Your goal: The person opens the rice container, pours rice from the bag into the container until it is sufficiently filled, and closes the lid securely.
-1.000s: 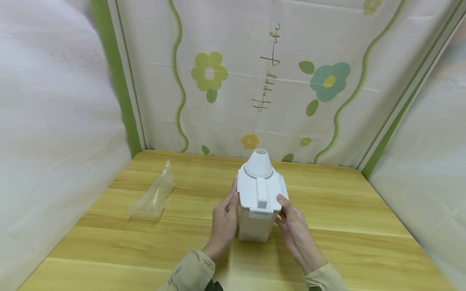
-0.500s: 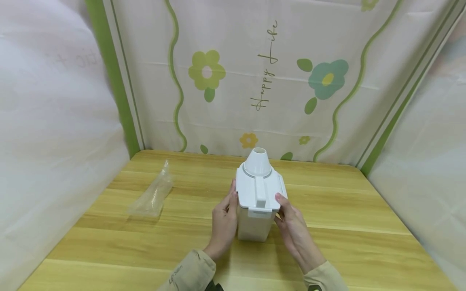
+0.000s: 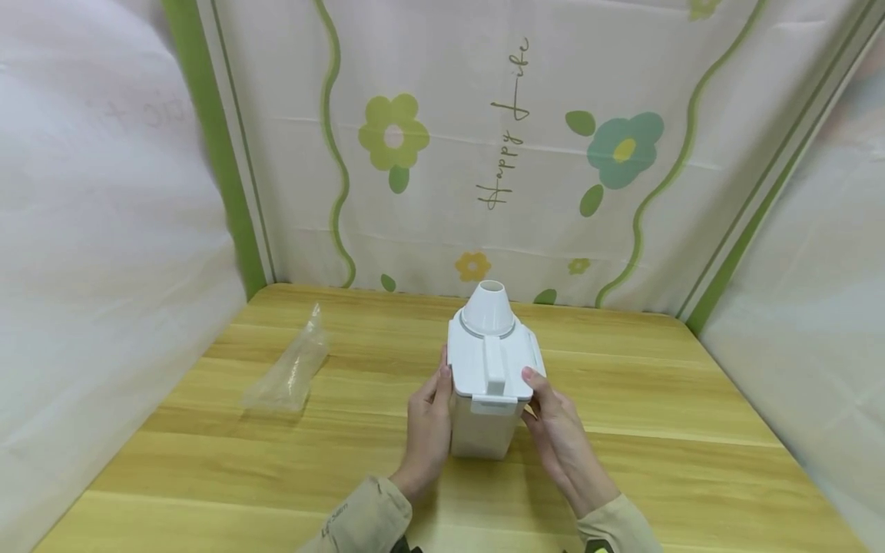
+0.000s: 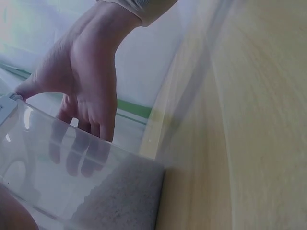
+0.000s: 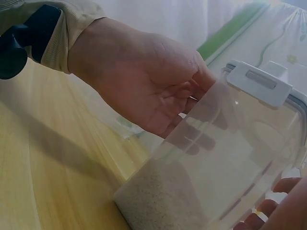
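Observation:
A clear plastic storage container (image 3: 482, 435) with a white lid (image 3: 473, 365) and cone-shaped spout (image 3: 489, 309) stands on the table. Pale, rice-like grains (image 5: 160, 196) fill its lower part, seen through the wall in both wrist views. My left hand (image 3: 427, 430) holds its left side, thumb near the lid's edge; the right wrist view shows these fingers through the clear wall. On the opposite side my right hand (image 3: 563, 445) grips the container, thumb on the lid's corner and fingers against the wall. The left wrist view shows this right hand (image 4: 91, 72) across the container.
A crumpled clear plastic bag (image 3: 290, 369) lies on the wooden table (image 3: 207, 461) to the left. Behind stands a fabric backdrop (image 3: 442, 215) printed with flowers, and fabric walls close off both sides.
Both hands keep hold of the container, which stays in place. The left hand shifts very slightly at the side. The head view tilts a little.

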### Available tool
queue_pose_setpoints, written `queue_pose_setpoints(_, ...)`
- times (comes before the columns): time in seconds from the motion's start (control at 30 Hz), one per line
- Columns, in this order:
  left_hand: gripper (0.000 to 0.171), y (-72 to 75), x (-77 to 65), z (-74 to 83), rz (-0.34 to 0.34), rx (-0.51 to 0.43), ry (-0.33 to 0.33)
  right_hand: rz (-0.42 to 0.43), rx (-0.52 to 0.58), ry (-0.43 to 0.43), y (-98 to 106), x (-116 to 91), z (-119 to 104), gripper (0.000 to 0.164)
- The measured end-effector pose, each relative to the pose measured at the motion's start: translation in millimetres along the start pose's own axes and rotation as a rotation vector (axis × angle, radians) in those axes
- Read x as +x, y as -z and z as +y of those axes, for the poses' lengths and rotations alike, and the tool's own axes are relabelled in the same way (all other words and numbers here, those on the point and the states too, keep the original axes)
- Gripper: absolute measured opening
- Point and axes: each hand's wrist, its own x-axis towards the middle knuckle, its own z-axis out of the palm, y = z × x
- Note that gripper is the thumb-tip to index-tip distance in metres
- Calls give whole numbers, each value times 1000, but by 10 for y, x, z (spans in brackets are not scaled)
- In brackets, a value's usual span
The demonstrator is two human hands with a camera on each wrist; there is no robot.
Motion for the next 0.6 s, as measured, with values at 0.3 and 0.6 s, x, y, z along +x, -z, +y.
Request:
queue_pose_setpoints(0.3, 50, 13, 23, -2, -9, -15, 3, -1, -1, -1, -19, -6, -6, 57)
queue_pose_setpoints(0.6, 52, 8, 29, -1, 8, -18, 19, -11, -15, 1, -15, -7, -8, 59)
